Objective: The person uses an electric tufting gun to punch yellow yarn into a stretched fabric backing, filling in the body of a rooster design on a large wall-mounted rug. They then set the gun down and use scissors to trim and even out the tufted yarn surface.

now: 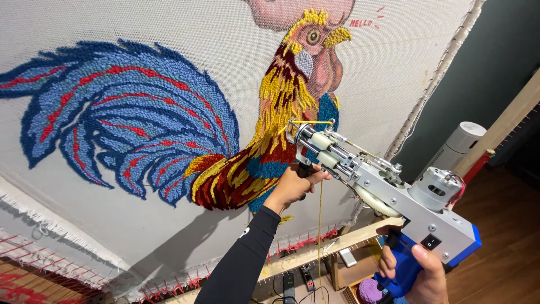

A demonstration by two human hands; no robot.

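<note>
Tufting gun: your tufting gun (388, 197) runs from lower right of the frame up toward the centre, silver body with a blue grip, its needle end pressed against the cloth at the rooster's breast.
Left hand: your left hand (295, 183), in a black sleeve, is closed around the black front handle (304, 169) under the gun's nose, fingers wrapped tight.
Right hand: your right hand (419, 270) at the lower right is closed around the blue rear grip (402, 273), fingers curled round it.
Yarn: a yellow yarn (320, 225) strand hangs straight down from the gun's front, passing just beside your left hand, and another stretch lies across the needle end.
Cloth: the pale backing cloth (140, 225) fills most of the frame, stretched on a wooden frame (337, 242) with red tack strips along the lower edge.
Rooster: the tufted rooster (264, 141) sits centre, blue and red tail spreading to the upper left, yellow neck feathers just above the needle.
In the way: the gun's nose and your left hand cover part of the rooster's lower breast.
Around: a purple yarn ball (370, 290) lies in a wooden box below the gun; a white cylinder-shaped appliance (458, 146) stands at the right on the wooden floor (500, 225).
</note>
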